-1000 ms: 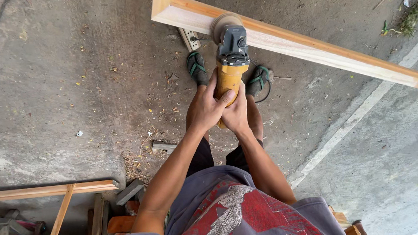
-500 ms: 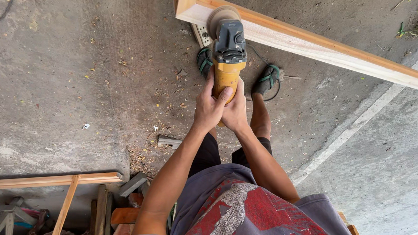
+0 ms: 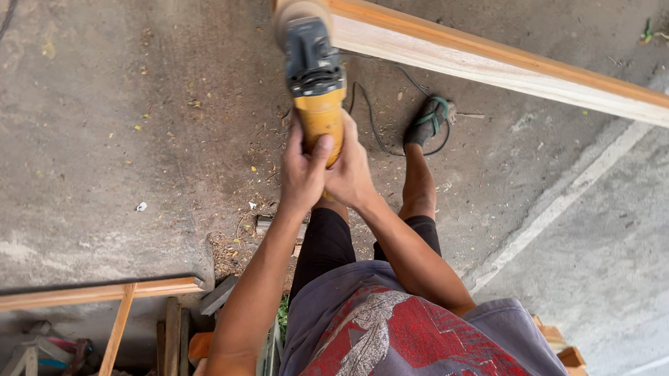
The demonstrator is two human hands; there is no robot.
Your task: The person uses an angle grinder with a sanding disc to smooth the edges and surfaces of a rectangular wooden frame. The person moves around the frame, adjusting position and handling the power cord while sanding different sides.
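**A:** Where are you standing, and what lies under you?

**B:** You stand on a grey concrete floor (image 3: pixel 99 133) scattered with sawdust and wood chips. A black cord (image 3: pixel 369 124) loops past your sandalled foot (image 3: pixel 427 122). A long pale wooden beam (image 3: pixel 497 66) crosses the upper right, slanting down to the right.

**A:** What do your hands hold?

**B:** Both are wrapped fully shut around the yellow handle of an angle grinder (image 3: pixel 314 81). Your left hand (image 3: pixel 303 174) has its thumb up along the handle; your right hand (image 3: pixel 351 175) presses against it from the other side, touching it.

**A:** Which way does the tool lie from the grip?

**B:** Straight ahead, away from your body. Its long axis runs up the view, the blurred disc (image 3: pixel 301 13) at the far end meeting the beam's near left end. Neither hand is clearly nearer the disc.
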